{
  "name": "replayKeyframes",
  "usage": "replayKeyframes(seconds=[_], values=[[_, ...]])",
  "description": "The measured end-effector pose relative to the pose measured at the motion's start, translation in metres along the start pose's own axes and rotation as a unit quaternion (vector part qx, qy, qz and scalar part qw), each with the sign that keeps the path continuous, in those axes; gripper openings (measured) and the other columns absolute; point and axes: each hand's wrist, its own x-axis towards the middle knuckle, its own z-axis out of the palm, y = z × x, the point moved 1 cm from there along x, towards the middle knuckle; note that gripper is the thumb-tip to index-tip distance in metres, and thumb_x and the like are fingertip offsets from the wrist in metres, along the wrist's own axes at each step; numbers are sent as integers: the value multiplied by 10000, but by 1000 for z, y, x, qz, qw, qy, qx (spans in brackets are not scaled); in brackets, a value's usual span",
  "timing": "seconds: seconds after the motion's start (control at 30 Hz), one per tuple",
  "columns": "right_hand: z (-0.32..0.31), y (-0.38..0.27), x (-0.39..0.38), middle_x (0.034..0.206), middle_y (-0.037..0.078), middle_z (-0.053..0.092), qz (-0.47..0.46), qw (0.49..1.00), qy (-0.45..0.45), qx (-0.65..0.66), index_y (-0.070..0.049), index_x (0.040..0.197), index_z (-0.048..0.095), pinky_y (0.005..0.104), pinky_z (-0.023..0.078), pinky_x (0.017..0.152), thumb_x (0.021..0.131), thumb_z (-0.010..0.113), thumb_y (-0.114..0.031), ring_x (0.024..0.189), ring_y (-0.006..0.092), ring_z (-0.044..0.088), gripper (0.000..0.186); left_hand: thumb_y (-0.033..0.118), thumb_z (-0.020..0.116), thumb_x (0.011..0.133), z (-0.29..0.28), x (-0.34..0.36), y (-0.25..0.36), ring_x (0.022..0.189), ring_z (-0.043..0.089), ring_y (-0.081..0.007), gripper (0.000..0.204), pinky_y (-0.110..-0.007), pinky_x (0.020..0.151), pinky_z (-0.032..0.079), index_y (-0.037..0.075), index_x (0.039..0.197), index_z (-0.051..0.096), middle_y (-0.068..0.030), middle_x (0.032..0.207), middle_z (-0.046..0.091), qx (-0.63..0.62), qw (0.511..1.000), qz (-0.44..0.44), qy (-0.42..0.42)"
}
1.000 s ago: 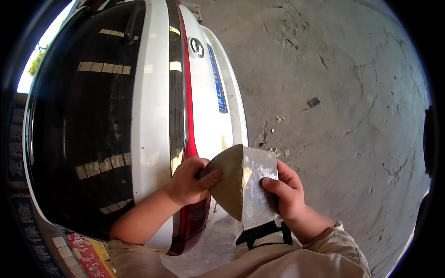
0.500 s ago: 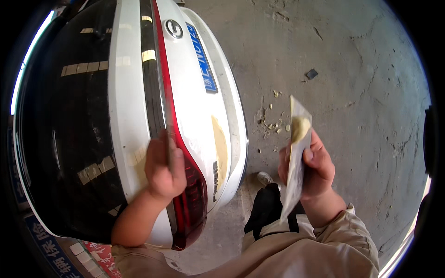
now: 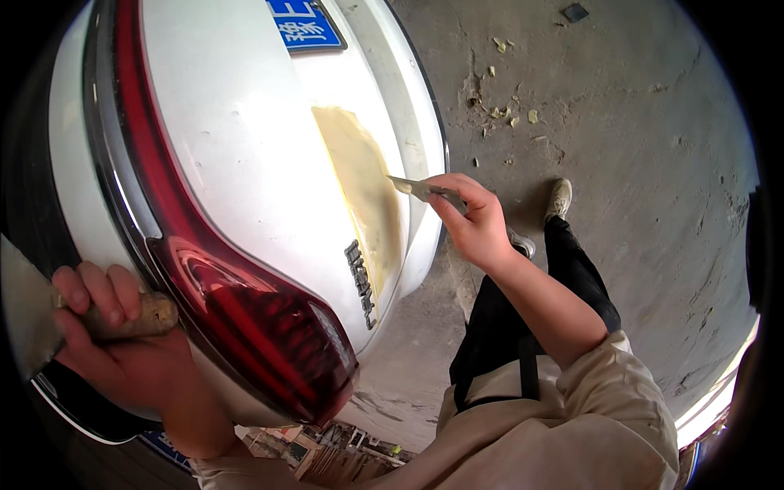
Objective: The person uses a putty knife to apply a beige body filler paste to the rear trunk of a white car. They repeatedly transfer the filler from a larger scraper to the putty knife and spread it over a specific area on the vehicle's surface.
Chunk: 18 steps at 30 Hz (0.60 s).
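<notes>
A pale yellow patch of body filler (image 3: 359, 180) covers part of the white rear panel of a car (image 3: 237, 122). My right hand (image 3: 478, 224) pinches a thin flat spreader (image 3: 420, 189), seen nearly edge-on. Its tip, with a bit of filler on it, meets the patch's right edge. At the lower left, my left hand (image 3: 122, 359) wraps round the wooden handle of a putty knife (image 3: 151, 316). The knife's broad blade points left and runs partly out of the picture. Left of my right hand, the red tail light (image 3: 253, 318) lies between the two hands.
Dark raised lettering (image 3: 359, 282) borders the patch, and a blue number plate (image 3: 306, 26) is above it. Dried flakes (image 3: 500, 110) and a small dark piece (image 3: 575, 12) lie on the concrete floor (image 3: 637, 180). My shoes (image 3: 560, 198) stand beside the bumper.
The view has come closer to the car's rear corner. My right hand has gone from above the floor to the filler patch. My left hand now appears lower and farther left.
</notes>
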Motion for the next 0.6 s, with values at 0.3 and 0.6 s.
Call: replayKeyframes(seconds=[0.3, 0.6], values=[[38, 21, 9, 1012, 53, 684, -214, 974, 55, -58, -89, 1018, 711, 331, 505, 825, 740, 628, 107, 948, 236, 615, 350, 229, 390, 1008, 16, 0, 4, 612, 311, -88, 185, -210, 594, 308, 77, 903, 381, -13, 717, 338, 29, 998, -58, 11], [68, 37, -6, 1059, 79, 654, -242, 964, 89, -69, -60, 1032, 709, 313, 505, 840, 697, 600, 136, 982, 242, 608, 403, 173, 406, 959, -19, 12, 6, 686, 314, -118, 131, -215, 656, 340, 59, 896, 421, -23, 767, 318, 62, 992, -40, -103]])
